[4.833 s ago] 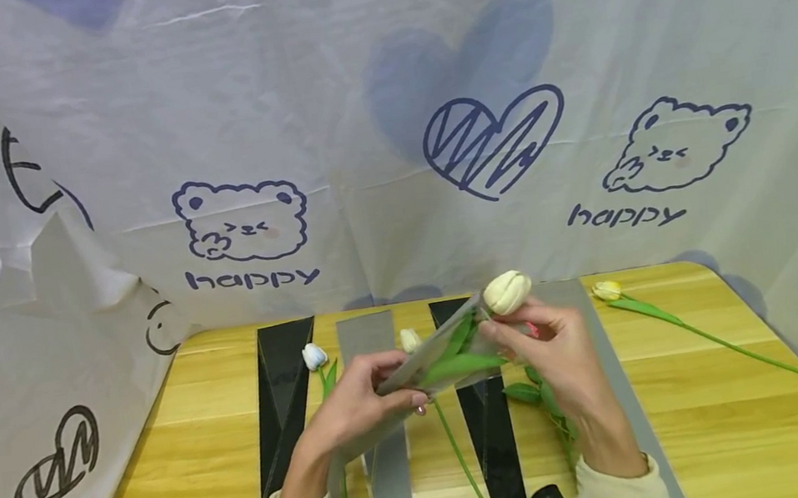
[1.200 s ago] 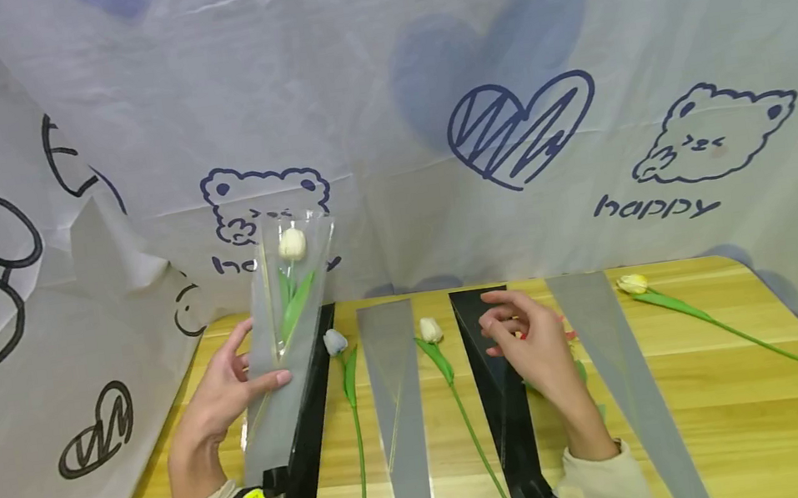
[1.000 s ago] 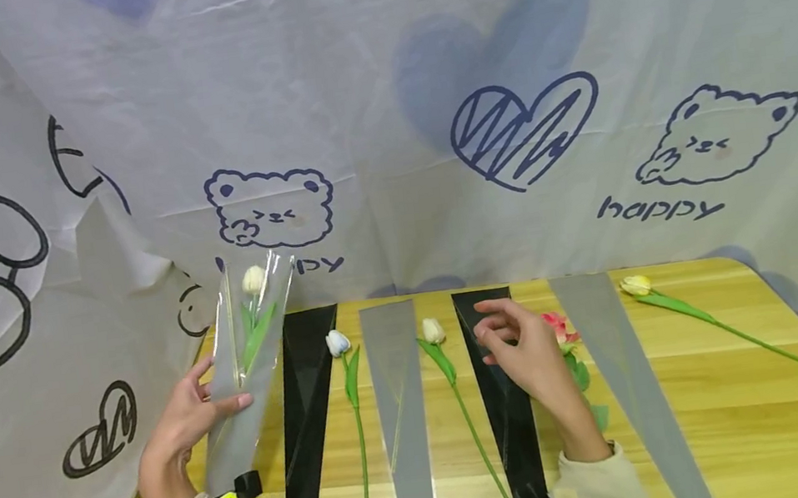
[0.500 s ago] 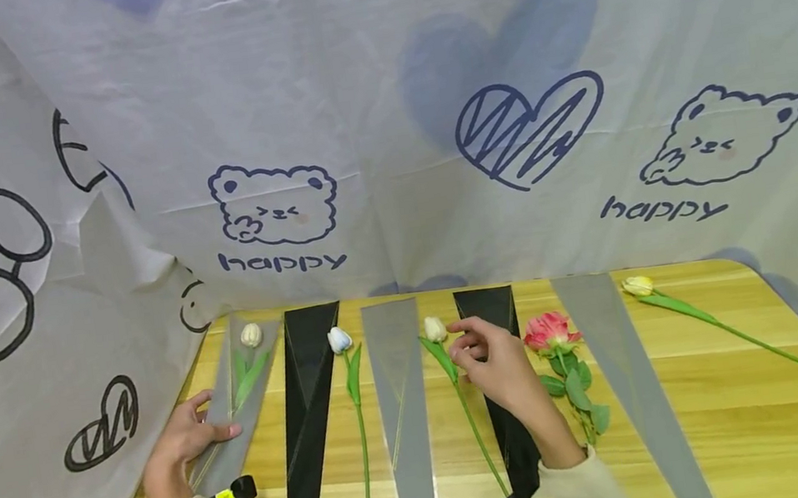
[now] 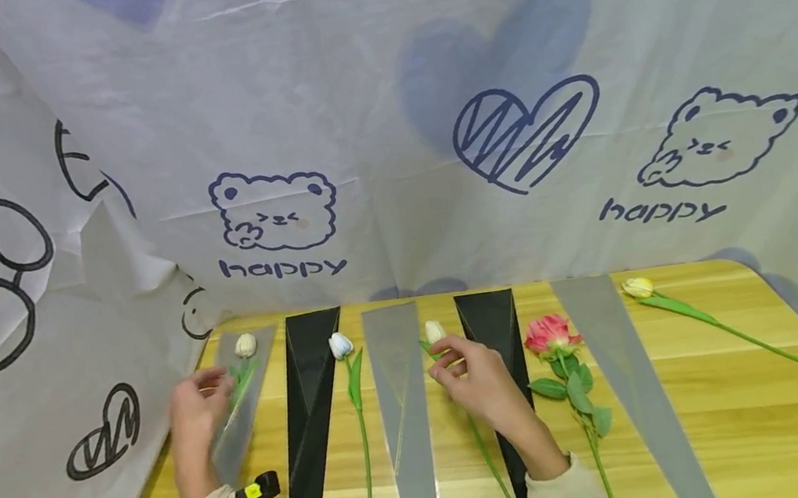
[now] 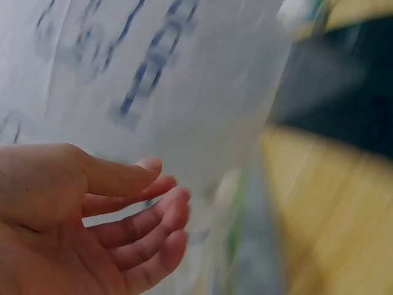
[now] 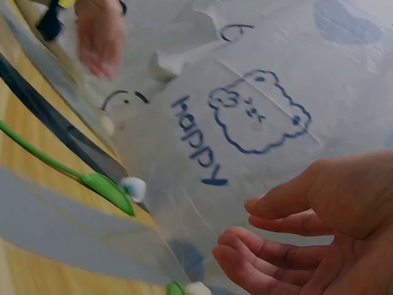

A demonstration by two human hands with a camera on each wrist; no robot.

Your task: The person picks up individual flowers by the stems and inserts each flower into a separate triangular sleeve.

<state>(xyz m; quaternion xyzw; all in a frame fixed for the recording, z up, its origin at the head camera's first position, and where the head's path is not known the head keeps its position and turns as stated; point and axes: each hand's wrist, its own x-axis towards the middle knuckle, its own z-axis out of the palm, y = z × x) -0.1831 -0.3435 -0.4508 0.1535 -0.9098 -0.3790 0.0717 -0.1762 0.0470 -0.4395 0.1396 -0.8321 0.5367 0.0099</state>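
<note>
At the far left of the table, a white tulip (image 5: pixel 245 345) lies inside a grey, clear-fronted flower sleeve (image 5: pixel 237 459). My left hand (image 5: pixel 197 414) hovers over that sleeve's left side, and in the left wrist view its loosely bent fingers (image 6: pixel 147 243) hold nothing. Another white tulip (image 5: pixel 434 330), unwrapped, lies mid-table with its long green stem toward me. My right hand (image 5: pixel 480 381) is above it, covering part of its leaf and stem; the right wrist view shows relaxed fingers (image 7: pixel 264 255) with nothing in them.
Between the hands lie a black sleeve (image 5: pixel 306 463), a blue-white tulip (image 5: pixel 340 345) and a grey sleeve (image 5: pixel 414 466). Rightward are a black sleeve (image 5: pixel 486 309), a pink rose (image 5: pixel 551 336), a grey sleeve (image 5: pixel 637 386) and a yellow tulip (image 5: pixel 637 287). A printed white cloth (image 5: pixel 397 232) stands behind.
The white tulip went into a sleeve; my left hand carried it left, laid it down at the far left and let go. My right hand moved left from the rose to the middle white tulip.
</note>
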